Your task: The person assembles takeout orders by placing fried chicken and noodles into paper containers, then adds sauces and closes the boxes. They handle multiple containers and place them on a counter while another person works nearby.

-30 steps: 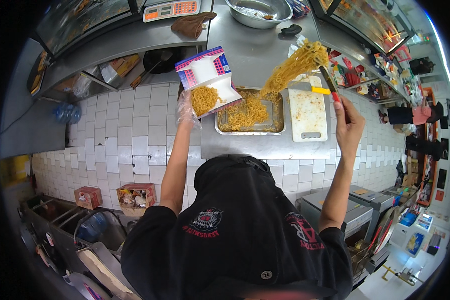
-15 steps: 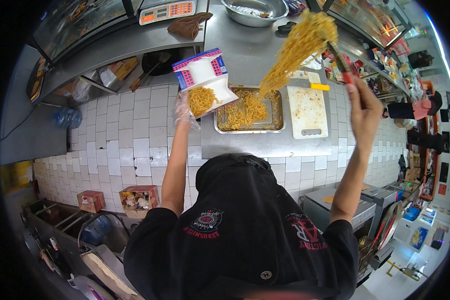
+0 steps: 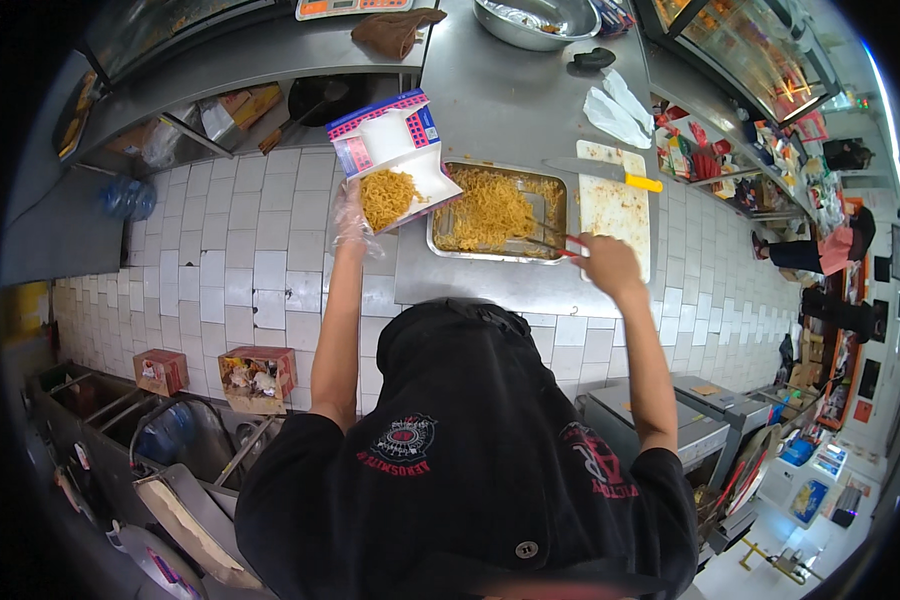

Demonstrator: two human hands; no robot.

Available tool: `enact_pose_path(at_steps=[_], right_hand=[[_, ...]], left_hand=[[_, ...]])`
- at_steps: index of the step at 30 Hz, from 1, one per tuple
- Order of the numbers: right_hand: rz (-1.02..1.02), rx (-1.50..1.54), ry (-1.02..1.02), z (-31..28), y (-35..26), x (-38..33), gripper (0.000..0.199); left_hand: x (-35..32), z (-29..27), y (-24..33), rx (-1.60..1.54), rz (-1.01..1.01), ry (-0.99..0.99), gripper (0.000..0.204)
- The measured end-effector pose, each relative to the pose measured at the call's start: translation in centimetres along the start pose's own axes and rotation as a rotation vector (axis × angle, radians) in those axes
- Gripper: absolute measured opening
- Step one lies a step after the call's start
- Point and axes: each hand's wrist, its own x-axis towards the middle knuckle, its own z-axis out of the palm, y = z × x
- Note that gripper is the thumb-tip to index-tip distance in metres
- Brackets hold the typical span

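My left hand (image 3: 350, 218), in a clear plastic glove, grips the near left side of an open cardboard takeaway box (image 3: 391, 143), white inside with a purple and pink pattern. A portion of cooked noodles (image 3: 386, 197) lies in the box. The box's right edge is beside a metal tray (image 3: 440, 249) holding a heap of noodles (image 3: 491, 207). My bare right hand (image 3: 610, 264) is closed around the red handles of metal tongs (image 3: 572, 246). Their tips reach into the right side of the noodle heap in the tray.
Right of the tray lies a white cutting board (image 3: 615, 212), with a yellow-handled knife (image 3: 638, 181) across it. Behind are white plastic bags (image 3: 618, 108), a black object (image 3: 594, 59) and a steel bowl (image 3: 541, 38). A brown cloth (image 3: 395, 33) lies at the back left.
The lifted clump of noodles has come down into the tray. My right hand and the tongs have moved down and left. The box has shifted slightly left in view.
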Motion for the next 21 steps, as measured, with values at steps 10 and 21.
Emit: enact_pose_path(at_steps=[10,21], right_hand=[[0.045,0.037,-0.034,1.4,5.0,2.3,0.041],[-0.144,0.218,0.188,10.1,5.1,5.8,0.035]], left_hand=[[1.4,-2.5,-2.4,0.044,-0.023,0.045,0.053],[1.6,-2.5,-1.9,0.059,-0.023,0.001,0.052]])
